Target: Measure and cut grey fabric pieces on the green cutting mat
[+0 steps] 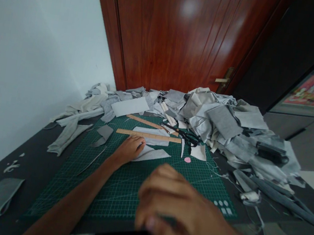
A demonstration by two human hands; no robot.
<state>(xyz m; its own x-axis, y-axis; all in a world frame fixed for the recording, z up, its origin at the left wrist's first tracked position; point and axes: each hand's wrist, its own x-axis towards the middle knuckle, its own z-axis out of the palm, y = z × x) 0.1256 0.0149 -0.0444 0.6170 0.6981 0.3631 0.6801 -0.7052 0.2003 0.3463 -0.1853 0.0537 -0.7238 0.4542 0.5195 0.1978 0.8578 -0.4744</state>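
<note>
My left hand (132, 147) palm-down, unclenched, at the nearer wooden ruler (157, 137), laid across grey cloth (157, 142) on the green cutting mat (123, 194); my right hand (176, 205) apart, blurred, curled, whether gripping anything I cannot tell

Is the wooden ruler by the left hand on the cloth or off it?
On: the wooden ruler lies across the pale grey cloth, which shows along both its long edges.
</note>
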